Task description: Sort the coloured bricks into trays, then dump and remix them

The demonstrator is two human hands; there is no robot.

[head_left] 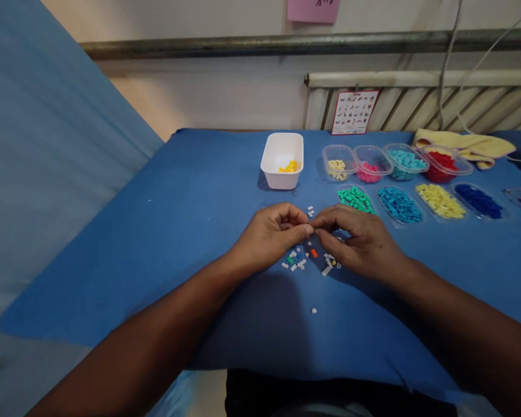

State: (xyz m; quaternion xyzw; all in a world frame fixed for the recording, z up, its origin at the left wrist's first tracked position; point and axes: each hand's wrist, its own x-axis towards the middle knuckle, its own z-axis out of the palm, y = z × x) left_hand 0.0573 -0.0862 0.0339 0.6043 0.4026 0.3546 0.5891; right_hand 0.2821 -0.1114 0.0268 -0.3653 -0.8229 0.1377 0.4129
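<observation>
My left hand (275, 234) and my right hand (358, 237) meet above the middle of the blue table, thumbs and forefingers pinched fingertip to fingertip. Whatever sits between the fingertips is too small and hidden to name. Just below the hands lie several tiny white building bricks (301, 264), along with a green brick (290, 260) and an orange brick (314, 253). More white pieces (327, 270) are partly under my right hand, with a small yellow piece (334, 262) among them. A lone white piece (314, 311) rests closer to me.
A white tub (282, 182) with a few yellow pieces stands behind the hands. To the right are clear containers of bricks: green (356, 198), teal (400, 204), yellow (440, 201), dark blue (478, 201) and red (441, 164) among them. A yellow cloth (464, 145) lies at the back right.
</observation>
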